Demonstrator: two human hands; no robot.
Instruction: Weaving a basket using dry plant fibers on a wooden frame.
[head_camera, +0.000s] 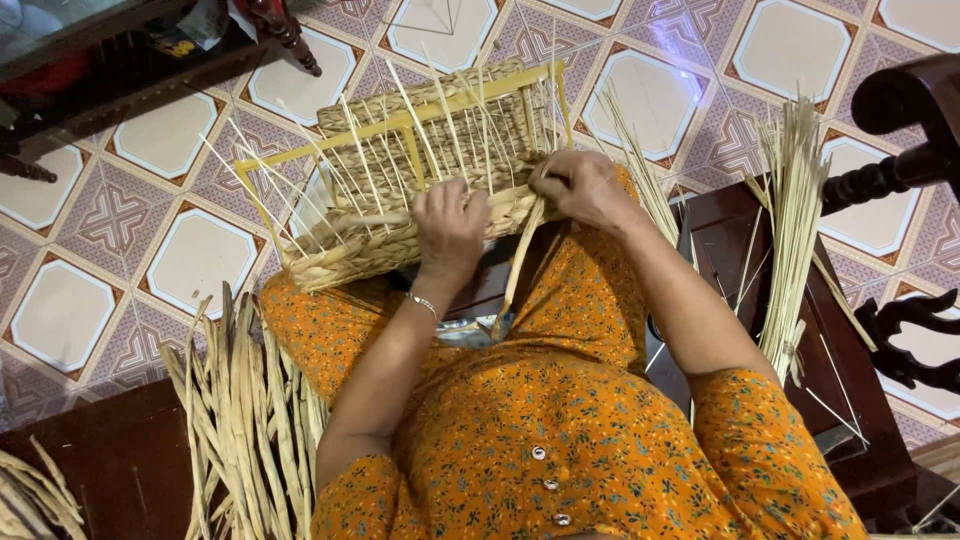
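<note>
1. Strands of dried flat fibre (240, 420) lie bundled at the person's left knee, loose and light by the look of them.
2. Left hand (448, 228) presses on the braided rim of the half-woven basket (400, 190) on the lap, fingers curled down against it.
3. The basket looks light and springy; its thin upright spokes (440, 110) would likely snap, so the thick rim seems the safest hold.
4. Right hand (580, 185) has its fingers pinched on a flat weaving strand (520, 265), pliable, hanging down.
5. Thin reed stalks (795, 220) rest on the dark wooden surface (720, 235) at the right.
</note>
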